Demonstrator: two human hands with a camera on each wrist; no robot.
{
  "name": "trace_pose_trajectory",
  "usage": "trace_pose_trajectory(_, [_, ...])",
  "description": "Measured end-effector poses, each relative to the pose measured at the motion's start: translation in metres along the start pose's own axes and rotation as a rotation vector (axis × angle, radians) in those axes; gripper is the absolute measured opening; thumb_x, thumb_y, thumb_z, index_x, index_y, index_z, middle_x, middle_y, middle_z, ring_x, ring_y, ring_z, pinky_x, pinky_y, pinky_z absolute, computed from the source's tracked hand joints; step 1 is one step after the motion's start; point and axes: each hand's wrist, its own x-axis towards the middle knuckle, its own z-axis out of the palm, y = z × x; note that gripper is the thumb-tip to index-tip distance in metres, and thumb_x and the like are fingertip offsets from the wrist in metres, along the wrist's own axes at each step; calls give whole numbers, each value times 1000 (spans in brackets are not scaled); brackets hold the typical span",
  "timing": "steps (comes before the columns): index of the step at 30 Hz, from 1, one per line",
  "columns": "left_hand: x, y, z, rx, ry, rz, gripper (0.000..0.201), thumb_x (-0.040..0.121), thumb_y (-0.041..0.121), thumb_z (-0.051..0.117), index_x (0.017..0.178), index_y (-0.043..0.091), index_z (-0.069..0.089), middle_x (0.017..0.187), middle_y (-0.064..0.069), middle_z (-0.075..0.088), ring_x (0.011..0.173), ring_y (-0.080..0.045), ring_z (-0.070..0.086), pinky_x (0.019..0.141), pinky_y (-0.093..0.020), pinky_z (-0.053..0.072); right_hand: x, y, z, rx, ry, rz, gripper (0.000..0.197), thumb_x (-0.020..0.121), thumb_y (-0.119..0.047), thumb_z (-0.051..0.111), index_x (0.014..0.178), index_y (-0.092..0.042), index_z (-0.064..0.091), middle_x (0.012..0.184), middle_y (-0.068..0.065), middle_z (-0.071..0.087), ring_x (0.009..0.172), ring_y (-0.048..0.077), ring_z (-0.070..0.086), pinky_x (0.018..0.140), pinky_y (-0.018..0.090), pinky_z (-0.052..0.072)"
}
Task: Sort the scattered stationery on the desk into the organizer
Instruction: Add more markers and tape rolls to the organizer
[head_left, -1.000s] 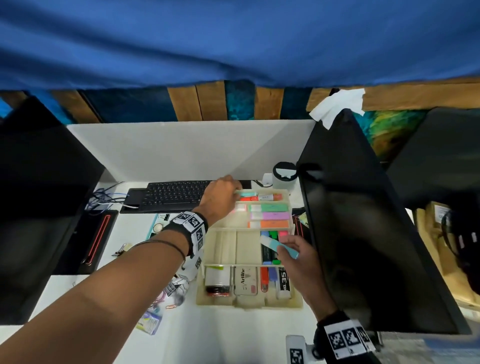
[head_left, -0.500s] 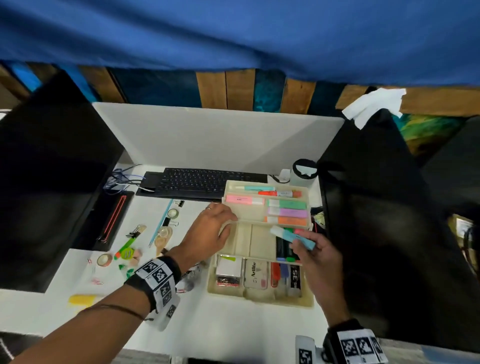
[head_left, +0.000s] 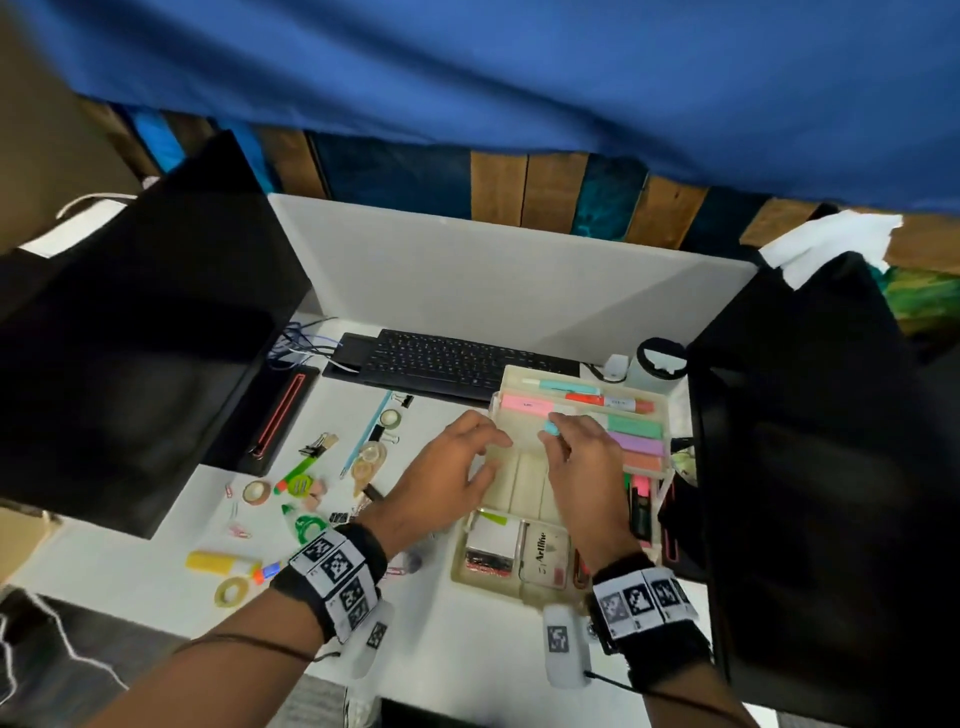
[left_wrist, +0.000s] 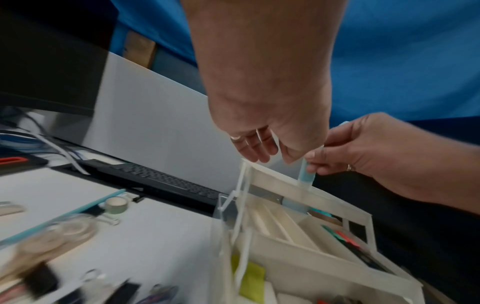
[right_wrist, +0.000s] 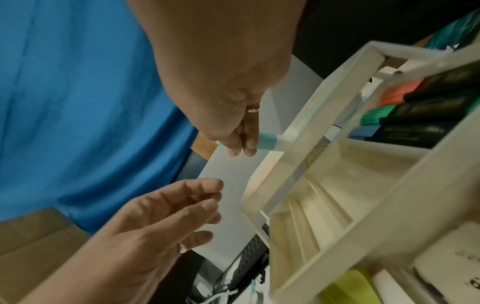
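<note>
Fingers of the right hand (head_left: 582, 467) pinch a light-blue highlighter (head_left: 551, 428) — their grip is narrow, tight round its barrel — holding it over the cream organizer (head_left: 535, 587), just above the wall between the upper tray and the middle compartments. Beside it the left hand (head_left: 441, 478) hangs slack with loose fingers, holding nothing, near the organizer's left rim. Clips, tape rolls (head_left: 257, 491) and a yellow glue stick (head_left: 221, 562) lie scattered on the white table (head_left: 467, 639) — left of both hands.
</note>
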Motion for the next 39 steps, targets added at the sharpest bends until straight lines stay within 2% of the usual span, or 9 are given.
trace_pose_trajectory(8, [-70,-46,-37,21,83,-158,29,97,15,64,121,31,65,120,17,51,96,-5,61,81,-19,51,23,3,34,-139,-228,32,30,101,-21,65,128,-9,72,127,5,68,112,21,65,104,34,50])
trace_pose_trajectory(12, [-104,-68,-56,17,152,-238,31,94,6,66,117,26,69,119,12,55,93,6,58,76,-3,41,38,11,43,-142,-300,-1,18,95,-11,68,79,-5,74,84,7,69,80,23,65,75,34,50])
trace_pose_trajectory(14, [-119,-77,-63,20,160,-272,32,93,5,67,115,29,69,116,13,56,92,2,61,76,-8,45,43,13,43,-140,-316,-15,24,92,-5,69,68,-6,67,75,5,64,73,21,61,69,35,48])
trace_pose_trajectory(17, [-137,-88,-69,17,153,-314,34,93,6,68,114,33,68,114,18,55,90,-3,64,75,-14,50,45,9,41,-132,-300,-9,8,90,-4,74,88,-11,79,93,4,73,83,18,66,77,28,52])
trace_pose_trajectory(20, [-148,-96,-74,26,157,-353,35,93,5,69,113,33,68,115,21,54,97,3,61,76,-6,45,44,12,33,-194,-242,74,28,87,-9,79,115,-12,75,112,4,69,92,17,65,83,27,54])
trace_pose_trajectory(22, [-153,-101,-76,34,158,-360,34,93,5,69,112,32,69,115,20,54,103,6,58,81,-6,44,46,17,27,-276,-245,123,31,87,-10,77,117,-10,74,112,8,67,92,21,64,83,34,59])
trace_pose_trajectory(31, [-140,-102,-68,-8,68,-255,28,96,10,64,114,32,69,115,25,54,101,-4,63,87,-30,55,53,39,22,-242,-305,149,22,89,-14,79,111,-12,79,114,8,71,95,21,66,91,31,56])
trace_pose_trajectory(36, [-120,-91,-59,-30,24,-226,30,96,12,64,112,37,67,116,24,54,98,-3,64,85,-29,56,64,47,5,-155,-276,220,24,90,-14,78,114,-17,77,113,1,68,68,11,71,71,27,61])
trace_pose_trajectory(39, [-113,-87,-54,-50,-14,-212,28,97,13,62,112,35,68,114,22,54,93,-5,65,81,-29,57,67,45,-2,-158,-278,257,19,91,-18,79,110,-18,78,106,-6,67,63,-2,64,59,14,51])
